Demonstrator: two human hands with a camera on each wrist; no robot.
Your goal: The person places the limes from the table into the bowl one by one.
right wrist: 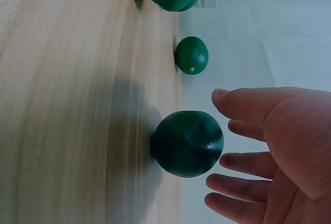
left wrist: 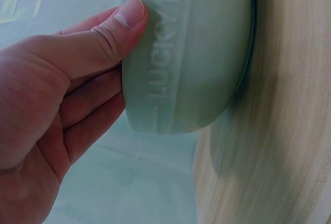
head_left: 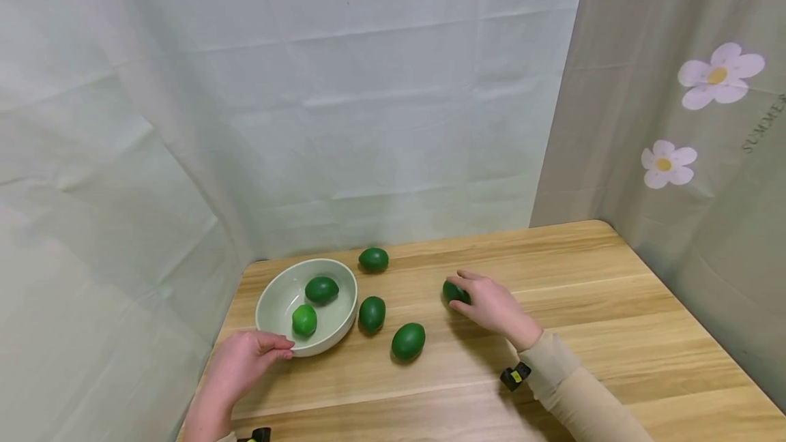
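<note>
My left hand (head_left: 242,363) pinches the near-left rim of a pale green bowl (head_left: 270,309), thumb on the outer wall. In the left wrist view, the bowl (left wrist: 207,58) shows raised "LUCKY" lettering. Inside it lie a bright green lime (head_left: 304,320) and a dark green avocado-shaped fruit (head_left: 321,290). My right hand (head_left: 491,302) is over another dark green avocado-shaped fruit (head_left: 453,291) on the table. From the right wrist, that fruit (right wrist: 187,144) appears just off the fingertips, with the fingers of the right hand (right wrist: 269,157) extended and spread around a gap.
Three more dark green fruits lie between the bowl and my right hand: one at the back (head_left: 374,260), one by the bowl (head_left: 372,314), one nearer me (head_left: 408,342). Pale curtains (head_left: 393,121) stand behind the wooden table (head_left: 589,278).
</note>
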